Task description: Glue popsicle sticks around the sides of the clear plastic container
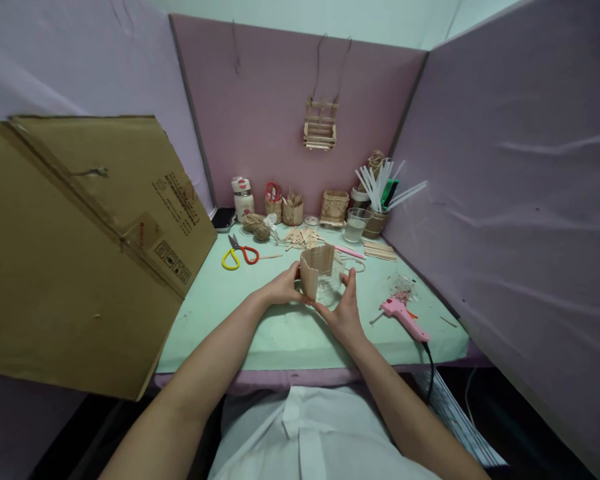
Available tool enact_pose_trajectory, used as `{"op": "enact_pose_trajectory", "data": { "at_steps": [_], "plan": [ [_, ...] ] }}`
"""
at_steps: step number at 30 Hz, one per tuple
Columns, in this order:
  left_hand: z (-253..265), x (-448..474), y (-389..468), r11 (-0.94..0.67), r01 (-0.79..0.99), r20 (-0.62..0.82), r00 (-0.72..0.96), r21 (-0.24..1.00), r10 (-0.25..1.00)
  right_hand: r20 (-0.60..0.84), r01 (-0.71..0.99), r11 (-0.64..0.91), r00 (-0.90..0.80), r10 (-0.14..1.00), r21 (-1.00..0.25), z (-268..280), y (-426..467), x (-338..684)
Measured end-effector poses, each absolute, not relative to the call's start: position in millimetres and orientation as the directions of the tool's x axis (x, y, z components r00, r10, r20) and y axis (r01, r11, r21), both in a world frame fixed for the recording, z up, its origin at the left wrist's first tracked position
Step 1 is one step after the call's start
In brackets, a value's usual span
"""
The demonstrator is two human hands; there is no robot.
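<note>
Between my two hands, just above or on the table's middle, is a clear cup (329, 291) with flat wooden craft sticks (310, 273) standing side by side around part of its wall. Its near right side is bare and see-through. My left hand (284, 285) grips the stick-covered side, some fingers hidden behind it. On the bare side, my right hand (344, 308) holds with thumb low at the front and fingers curved around. To the right lies a pink glue gun (405, 319), its nozzle pointing left. Scissors (239, 252) with one yellow and one red handle lie open on the left.
Loose craft sticks (304, 237), a twine ball (261, 231) and a pink pen (350, 252) lie behind the cup. Along the back stand a glass of liquid (356, 230) and a holder with white glue sticks (375, 223). A large cardboard sheet (90, 267) leans at left.
</note>
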State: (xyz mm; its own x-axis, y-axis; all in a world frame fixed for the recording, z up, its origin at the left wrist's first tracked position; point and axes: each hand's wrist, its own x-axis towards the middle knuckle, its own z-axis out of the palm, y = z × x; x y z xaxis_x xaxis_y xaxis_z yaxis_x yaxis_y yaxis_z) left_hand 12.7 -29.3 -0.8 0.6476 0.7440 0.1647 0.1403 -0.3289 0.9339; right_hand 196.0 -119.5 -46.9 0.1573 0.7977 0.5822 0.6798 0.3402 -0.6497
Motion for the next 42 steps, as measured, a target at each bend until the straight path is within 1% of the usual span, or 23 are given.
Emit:
{"op": "enact_pose_trajectory", "data": {
  "at_steps": [4,13,21,27,33,35,38,40,42],
  "plan": [
    [0.4,9.3,-29.5,-0.420,0.279,0.171,0.621,0.864,0.765,0.540,0.734,0.276,0.144,0.830,-0.620,-52.0,-114.4,197.0],
    [-1.5,7.1,-25.7,-0.502,0.384,0.170,0.639,0.775,0.750,0.478,0.773,0.178,0.178,0.860,-0.609,-49.4,-116.0,194.9],
    [-5.3,6.4,-23.9,-0.506,0.465,0.161,0.601,0.726,0.783,0.451,0.762,0.148,0.204,0.869,-0.630,-48.7,-115.6,194.3],
    [-5.3,6.8,-23.4,-0.484,0.449,0.145,0.603,0.751,0.784,0.503,0.747,0.195,0.208,0.839,-0.635,-50.6,-115.4,194.8],
    [-4.4,4.1,-23.7,-0.472,0.457,0.115,0.615,0.754,0.780,0.511,0.726,0.200,0.236,0.827,-0.658,-49.5,-115.1,193.5],
    [-2.8,2.7,-24.8,-0.488,0.396,0.145,0.643,0.778,0.752,0.509,0.734,0.187,0.243,0.826,-0.654,-50.6,-115.0,192.9],
    [-1.3,3.3,-27.6,-0.482,0.243,0.212,0.673,0.842,0.709,0.529,0.736,0.203,0.240,0.814,-0.646,-47.3,-118.4,194.2],
    [-1.6,6.1,-29.4,-0.435,0.188,0.216,0.658,0.881,0.721,0.567,0.726,0.248,0.230,0.791,-0.641,-36.5,-122.8,198.8],
    [-2.6,10.3,-31.0,-0.395,0.168,0.206,0.637,0.903,0.743,0.612,0.728,0.309,0.188,0.768,-0.612,-17.0,-125.5,207.0]
  ]
}}
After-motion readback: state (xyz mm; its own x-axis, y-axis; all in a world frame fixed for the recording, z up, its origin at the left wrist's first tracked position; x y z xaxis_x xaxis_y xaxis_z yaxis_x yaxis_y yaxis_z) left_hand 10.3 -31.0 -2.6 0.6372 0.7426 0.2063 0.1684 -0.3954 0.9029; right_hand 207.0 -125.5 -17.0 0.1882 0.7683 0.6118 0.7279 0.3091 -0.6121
